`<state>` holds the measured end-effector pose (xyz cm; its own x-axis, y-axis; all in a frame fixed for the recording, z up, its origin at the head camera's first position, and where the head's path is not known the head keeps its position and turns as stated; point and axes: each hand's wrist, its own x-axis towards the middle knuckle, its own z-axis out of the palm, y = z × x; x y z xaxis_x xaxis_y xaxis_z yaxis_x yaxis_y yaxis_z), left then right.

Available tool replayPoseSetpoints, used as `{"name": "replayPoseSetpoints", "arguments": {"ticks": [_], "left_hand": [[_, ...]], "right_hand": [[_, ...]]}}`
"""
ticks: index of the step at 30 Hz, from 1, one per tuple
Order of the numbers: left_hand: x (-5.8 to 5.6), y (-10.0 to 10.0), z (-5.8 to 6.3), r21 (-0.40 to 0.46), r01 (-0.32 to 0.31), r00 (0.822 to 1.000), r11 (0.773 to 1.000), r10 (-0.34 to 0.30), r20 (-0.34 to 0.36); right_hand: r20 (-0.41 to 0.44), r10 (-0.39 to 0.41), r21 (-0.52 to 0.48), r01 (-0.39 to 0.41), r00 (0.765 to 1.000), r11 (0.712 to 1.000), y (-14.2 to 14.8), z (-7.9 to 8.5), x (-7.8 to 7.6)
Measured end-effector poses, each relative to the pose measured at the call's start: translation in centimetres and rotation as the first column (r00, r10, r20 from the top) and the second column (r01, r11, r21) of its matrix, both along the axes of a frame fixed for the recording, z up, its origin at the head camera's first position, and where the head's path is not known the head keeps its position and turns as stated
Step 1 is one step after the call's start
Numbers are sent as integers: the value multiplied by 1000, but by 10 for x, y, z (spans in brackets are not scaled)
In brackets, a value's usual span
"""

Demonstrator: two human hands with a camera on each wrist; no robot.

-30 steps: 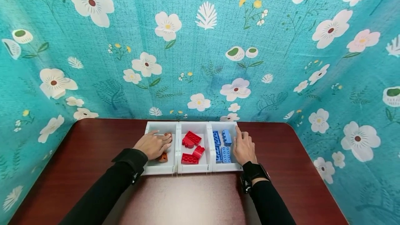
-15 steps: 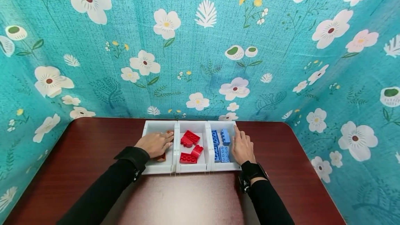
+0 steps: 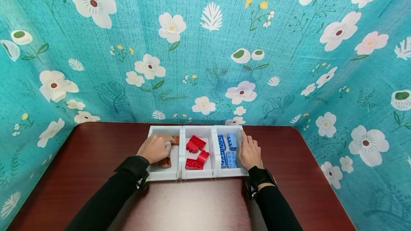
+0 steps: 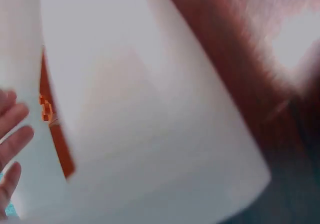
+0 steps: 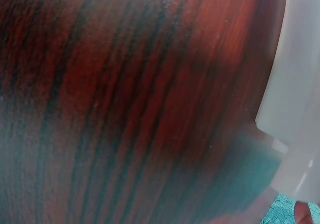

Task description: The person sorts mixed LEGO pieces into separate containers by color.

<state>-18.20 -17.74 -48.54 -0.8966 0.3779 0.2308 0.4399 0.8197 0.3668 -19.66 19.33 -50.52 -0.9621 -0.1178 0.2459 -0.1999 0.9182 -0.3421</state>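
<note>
My left hand is inside the left white bin, over orange bricks. One orange brick shows beyond its fingers, and another orange brick lies below the palm, partly covered. In the left wrist view the fingers are spread and loosely bent, with no brick seen in them; orange brick shows behind the bin's wall. My right hand rests with extended fingers along the right rim of the right bin. Several blue bricks lie in that bin, untouched.
Between these two stands a middle white bin holding several red bricks. All the bins stand side by side on a dark red-brown wooden table. A teal flowered cloth hangs behind and at the sides.
My left hand has drawn its fingers back from the bin's right side, and more of the far orange brick shows. My right hand has stayed at the rim.
</note>
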Motion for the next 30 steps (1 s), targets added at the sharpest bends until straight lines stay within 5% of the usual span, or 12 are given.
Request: {"name": "replayPoseSetpoints", "arguments": {"ticks": [3, 8, 12, 18, 30], "left_hand": [[6, -2, 1, 35, 64, 997, 997, -65, 38], [19, -8, 1, -139, 224, 974, 965, -224, 13], [24, -12, -1, -263, 270, 960, 926, -280, -2], [24, -11, -2, -366, 262, 958, 893, -287, -13], [25, -6, -3, -334, 156, 983, 929, -179, -38]], "right_hand": [[-1, -2, -1, 2, 1000, 1000, 1, 0, 0], [-19, 6, -7, -6, 1000, 1000, 1, 1, 0], [-12, 8, -18, -8, 1000, 1000, 0, 1, -1], [34, -18, -39, 19, 999, 999, -3, 1, 0], [49, -13, -34, 14, 999, 999, -3, 3, -1]]}}
